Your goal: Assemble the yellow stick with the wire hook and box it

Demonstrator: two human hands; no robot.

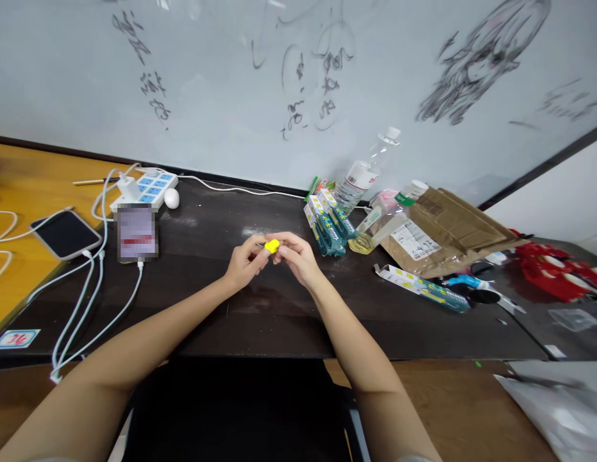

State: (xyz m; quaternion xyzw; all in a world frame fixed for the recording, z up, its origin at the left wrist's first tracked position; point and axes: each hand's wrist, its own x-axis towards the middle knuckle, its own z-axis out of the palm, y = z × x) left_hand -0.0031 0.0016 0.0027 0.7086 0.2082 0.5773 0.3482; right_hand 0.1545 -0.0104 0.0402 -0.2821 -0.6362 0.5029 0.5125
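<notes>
Over the dark table, both my hands meet around a small bright yellow piece (272, 246); its exact kind is too small to make out. A thin dark tip shows at its left side, by the fingers of my left hand (243, 264). The left thumb and fingers are closed in a pinch on the piece. From the other side, my right hand (299, 258) pinches it too, with the thumb in front and the fingers curled behind. The fingers hide part of the piece.
Right of my hands stand teal-and-white boxes (329, 224), a clear water bottle (358, 179) and a bottle of yellowish liquid (387, 218). A brown parcel (452, 224) and another box (423, 287) lie farther right. Left are a power strip (156, 189), phone (67, 234) and white cables (99, 289).
</notes>
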